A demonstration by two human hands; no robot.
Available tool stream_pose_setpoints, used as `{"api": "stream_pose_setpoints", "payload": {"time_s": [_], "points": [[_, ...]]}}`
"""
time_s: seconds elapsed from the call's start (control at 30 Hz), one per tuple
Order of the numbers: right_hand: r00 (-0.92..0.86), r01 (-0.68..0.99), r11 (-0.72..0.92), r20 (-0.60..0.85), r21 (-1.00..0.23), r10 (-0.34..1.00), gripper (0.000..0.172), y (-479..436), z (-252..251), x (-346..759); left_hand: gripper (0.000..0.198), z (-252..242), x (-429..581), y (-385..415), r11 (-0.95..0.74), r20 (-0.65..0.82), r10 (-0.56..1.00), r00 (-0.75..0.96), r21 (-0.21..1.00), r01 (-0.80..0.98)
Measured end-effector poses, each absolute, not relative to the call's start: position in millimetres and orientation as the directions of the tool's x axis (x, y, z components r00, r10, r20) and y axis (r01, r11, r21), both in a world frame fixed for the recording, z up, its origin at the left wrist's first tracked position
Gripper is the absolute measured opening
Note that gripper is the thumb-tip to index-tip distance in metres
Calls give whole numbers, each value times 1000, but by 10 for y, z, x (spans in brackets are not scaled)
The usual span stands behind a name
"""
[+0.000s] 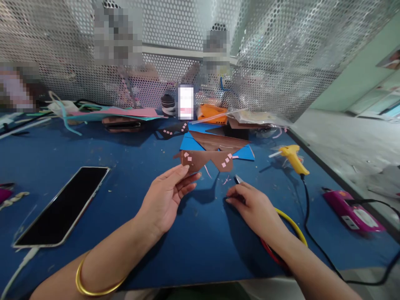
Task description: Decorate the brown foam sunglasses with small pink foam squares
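My left hand (170, 193) pinches the lower left edge of a brown paper eye mask (203, 160), holding it above the blue table. Small pink paper squares (225, 160) dot both sides of the mask. Low over the tabletop, my right hand (250, 204) has its thumb and fingers pressed together; what is between them, if anything, is too small to make out. A silver metal tip (238, 179) shows just beyond its fingers, the rest of it hidden. Thin pink paper scraps (226, 180) lie close by. Behind the mask are brown paper (215, 141) and blue card (246, 155).
A yellow glue gun (293, 158) with a black cord and a magenta power box (354, 212) are at right. Yellow and red loops (292, 221) lie under my right forearm. A phone (64, 208) charges at left. A dark mask (171, 131) lies before the perforated metal screen (168, 33).
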State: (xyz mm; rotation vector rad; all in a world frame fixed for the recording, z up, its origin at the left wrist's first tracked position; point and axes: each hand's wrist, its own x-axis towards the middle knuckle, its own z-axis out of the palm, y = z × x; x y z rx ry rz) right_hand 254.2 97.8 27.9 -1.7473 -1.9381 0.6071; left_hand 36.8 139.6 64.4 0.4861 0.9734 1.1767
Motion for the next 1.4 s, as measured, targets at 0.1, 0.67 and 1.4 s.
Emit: {"api": "stream_pose_setpoints", "payload": {"time_s": [0.1,0.67,1.4], "points": [[-74,824,69,13,-563,997,7,998,226,2568,10,648,372,1386,361,-377,922,86,760,-540],[-72,892,27,-84,-451,994,8,1012,259,2516,6,663,390,1382,365,-371,923,101,765,-531],[-116,858,91,-19,-506,993,11,981,228,2565,6,657,398,1376,373,-369,922,116,768,-521]]}}
